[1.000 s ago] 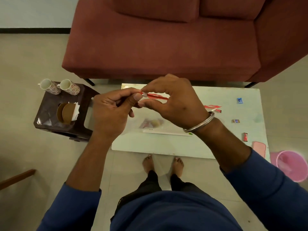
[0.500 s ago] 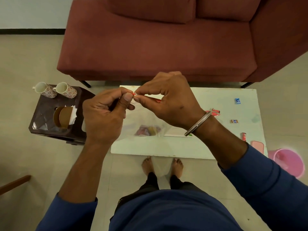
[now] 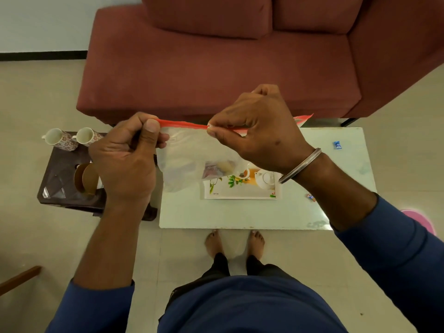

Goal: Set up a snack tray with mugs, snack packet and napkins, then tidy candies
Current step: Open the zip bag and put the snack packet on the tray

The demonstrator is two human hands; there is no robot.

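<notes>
Both hands pinched a clear zip bag's red seal above the bench.
The left hand (image 3: 125, 159) and right hand (image 3: 259, 131) held the bag (image 3: 189, 159), candies inside, over the tray (image 3: 240, 191); two mugs (image 3: 72, 139) stood at nine o'clock.

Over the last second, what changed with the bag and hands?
The hands moved apart along the zip bag's red strip: left hand pinches one end, right hand pinches farther right, where before they pinched side by side. The candies stayed inside the zip bag, and both mugs stayed on the brown stool.
</notes>
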